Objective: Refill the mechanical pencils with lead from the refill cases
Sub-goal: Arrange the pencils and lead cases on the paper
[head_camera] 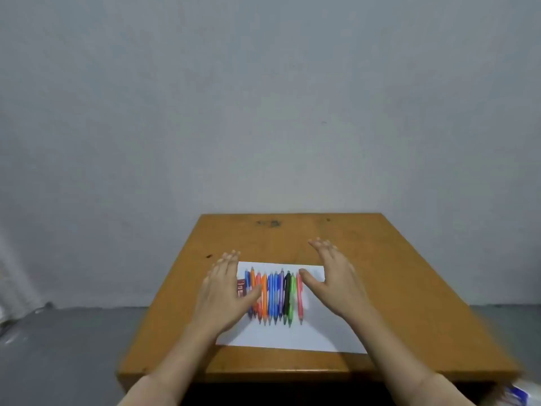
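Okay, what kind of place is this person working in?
Probably a plain indoor study or classroom corner: a small wooden desk set before a bare grey wall, a grey floor, and a row of coloured mechanical pencils on a white sheet of paper.

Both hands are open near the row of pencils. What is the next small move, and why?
Probably the left hand should pinch the dark red refill case, which lies at the left end of the pencils, beside its thumb. The right hand also holds nothing, and every pencil lies on the white paper, so the refill seems not yet started.
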The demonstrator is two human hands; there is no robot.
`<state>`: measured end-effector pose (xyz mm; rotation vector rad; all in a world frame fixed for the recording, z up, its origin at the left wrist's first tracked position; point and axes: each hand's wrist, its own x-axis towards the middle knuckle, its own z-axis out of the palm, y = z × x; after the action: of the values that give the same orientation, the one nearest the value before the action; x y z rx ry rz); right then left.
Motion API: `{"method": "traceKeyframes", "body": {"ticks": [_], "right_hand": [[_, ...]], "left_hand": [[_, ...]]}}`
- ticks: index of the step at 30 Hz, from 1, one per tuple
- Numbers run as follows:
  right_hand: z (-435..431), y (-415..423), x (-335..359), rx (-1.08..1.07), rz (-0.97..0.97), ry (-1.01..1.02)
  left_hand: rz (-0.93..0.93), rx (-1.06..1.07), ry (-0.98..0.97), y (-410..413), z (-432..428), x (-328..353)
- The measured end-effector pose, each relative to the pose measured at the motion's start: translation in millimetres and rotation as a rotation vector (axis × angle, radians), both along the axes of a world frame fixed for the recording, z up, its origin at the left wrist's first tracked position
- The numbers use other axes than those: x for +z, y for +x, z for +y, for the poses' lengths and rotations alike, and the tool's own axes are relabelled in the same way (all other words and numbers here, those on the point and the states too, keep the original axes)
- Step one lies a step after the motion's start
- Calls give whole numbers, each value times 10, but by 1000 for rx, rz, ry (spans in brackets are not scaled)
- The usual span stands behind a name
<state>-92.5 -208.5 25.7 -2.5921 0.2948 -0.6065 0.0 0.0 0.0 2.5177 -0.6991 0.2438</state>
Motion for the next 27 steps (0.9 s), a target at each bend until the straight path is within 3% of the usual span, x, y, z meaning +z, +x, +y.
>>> {"method": "traceKeyframes", "body": {"ticks": [13,20,27], "right_hand": [[-156,2,-686,-66,233,15],[-219,15,-799,-83,430,-154],[-356,50,-813,-62,450,-196]], "left_hand": [[127,-57,253,51,-24,-544],[94,-80,314,80,-45,-606],[82,-91,337,19,-154,-615]]}}
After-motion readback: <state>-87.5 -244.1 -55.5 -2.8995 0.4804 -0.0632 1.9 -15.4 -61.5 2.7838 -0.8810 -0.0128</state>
